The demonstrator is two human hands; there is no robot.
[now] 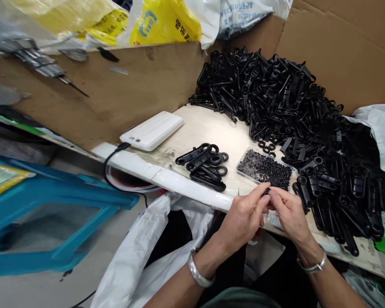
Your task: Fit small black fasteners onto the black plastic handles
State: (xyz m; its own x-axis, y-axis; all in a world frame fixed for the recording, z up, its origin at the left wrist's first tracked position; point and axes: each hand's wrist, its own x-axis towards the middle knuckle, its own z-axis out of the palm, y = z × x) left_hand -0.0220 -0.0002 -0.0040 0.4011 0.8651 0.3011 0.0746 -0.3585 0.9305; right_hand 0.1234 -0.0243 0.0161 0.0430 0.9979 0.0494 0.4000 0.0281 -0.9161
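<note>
My left hand (247,210) and my right hand (288,214) meet at the table's front edge, fingers pinched together around a small black plastic part (267,191). Most of that part is hidden by the fingertips, so its shape is unclear. Just beyond them lies a shallow clear tray (239,169) filled with tiny dark pieces (265,167). To the left of the tray rests a small group of black plastic arms with ring ends (205,161). Several loose black rings (267,147) lie behind the tray.
A large heap of black plastic parts (276,94) covers the back and right. A white power bank (152,130) with a black cable sits left, below a cardboard wall (122,92) holding a screwdriver (48,64). A blue stool (51,214) stands left; a white sack (137,252) hangs below the edge.
</note>
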